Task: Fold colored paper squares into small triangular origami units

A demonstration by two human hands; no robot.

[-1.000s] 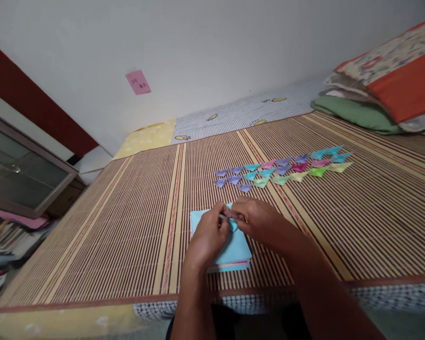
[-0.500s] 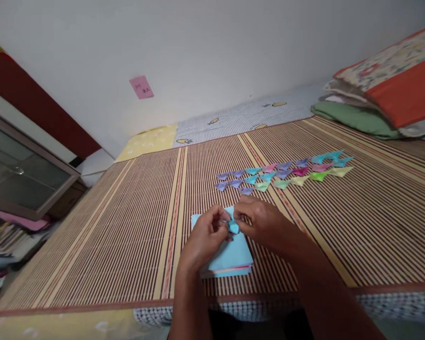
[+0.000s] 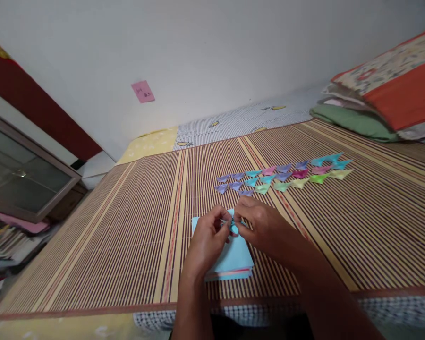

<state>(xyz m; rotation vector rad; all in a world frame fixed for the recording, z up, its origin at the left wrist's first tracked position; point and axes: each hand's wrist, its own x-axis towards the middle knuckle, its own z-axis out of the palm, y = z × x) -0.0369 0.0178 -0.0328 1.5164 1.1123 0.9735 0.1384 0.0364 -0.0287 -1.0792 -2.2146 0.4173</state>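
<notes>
Both the left hand (image 3: 207,238) and the right hand (image 3: 260,219) were at the lower centre of the frame, working at a small blue paper (image 3: 234,230) held just above a stack of square sheets (image 3: 235,259). Thumb and fingers of the left were closed on its left side; those of the right were pinched together at its upper right edge — the fold between the fingertips was too small to make out. The stack lay on a striped mat (image 3: 127,236), light blue on top, with a red edge showing low down. Right of centre, beyond the hands, folded paper shapes (image 3: 282,176) in purple, blue, pink, green and pale yellow sat in rough rows. An orange floral cushion (image 3: 407,101) lay over a green cloth (image 3: 354,123) at the upper right — and a pink note (image 3: 143,91) hung at the upper left
</notes>
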